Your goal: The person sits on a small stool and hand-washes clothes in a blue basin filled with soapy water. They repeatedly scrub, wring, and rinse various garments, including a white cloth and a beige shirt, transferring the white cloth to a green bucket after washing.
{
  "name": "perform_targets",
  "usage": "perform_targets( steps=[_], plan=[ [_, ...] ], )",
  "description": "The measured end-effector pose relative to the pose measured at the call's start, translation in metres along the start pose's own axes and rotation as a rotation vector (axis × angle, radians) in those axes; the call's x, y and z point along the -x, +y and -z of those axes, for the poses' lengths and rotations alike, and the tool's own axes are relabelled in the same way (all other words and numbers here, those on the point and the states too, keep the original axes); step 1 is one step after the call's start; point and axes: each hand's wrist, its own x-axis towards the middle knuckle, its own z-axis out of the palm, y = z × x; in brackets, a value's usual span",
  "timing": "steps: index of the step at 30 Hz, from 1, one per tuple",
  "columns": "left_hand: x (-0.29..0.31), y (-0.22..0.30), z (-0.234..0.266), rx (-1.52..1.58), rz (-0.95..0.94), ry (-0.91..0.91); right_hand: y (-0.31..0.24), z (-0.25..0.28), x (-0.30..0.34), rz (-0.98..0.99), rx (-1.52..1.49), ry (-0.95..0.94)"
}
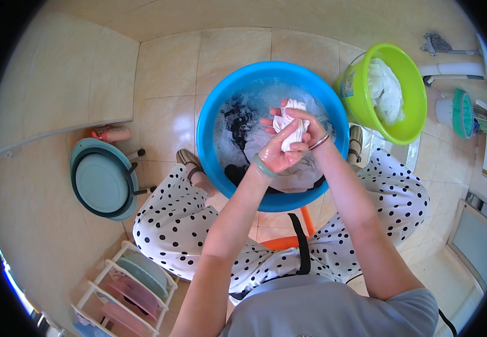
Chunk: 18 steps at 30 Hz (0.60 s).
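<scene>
The left hand (pixel 279 157) and right hand (pixel 312 126) hold a striped white cloth (pixel 284 121) above a blue basin (pixel 205 132). The left fingers are clamped on the cloth; the right fingers wrap it, tips apart beyond its edge. The step in hand appears to be rubbing or wringing, calling next for a firm, wet grip. Farther off, a green bucket (pixel 415 84) bears a label, illegible here.
</scene>
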Motion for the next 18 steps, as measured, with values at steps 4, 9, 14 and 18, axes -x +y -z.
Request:
perform_targets(
  steps=[4,9,14,18],
  plan=[
    [0.015,0.008,-0.031,-0.365,0.089,0.124,-0.025,-0.028,0.0,0.058,0.362,-0.118],
    [0.018,0.009,-0.042,-0.949,0.104,0.415,-0.026,-0.044,-0.004,0.019,0.475,-0.064],
    [0.013,0.0,-0.002,-1.663,-0.351,0.508,-0.016,-0.056,-0.006,-0.002,0.48,0.123],
    [0.015,0.0,-0.006,-1.965,-0.265,0.676,-0.006,-0.062,-0.009,0.119,0.526,0.335]
  ],
)
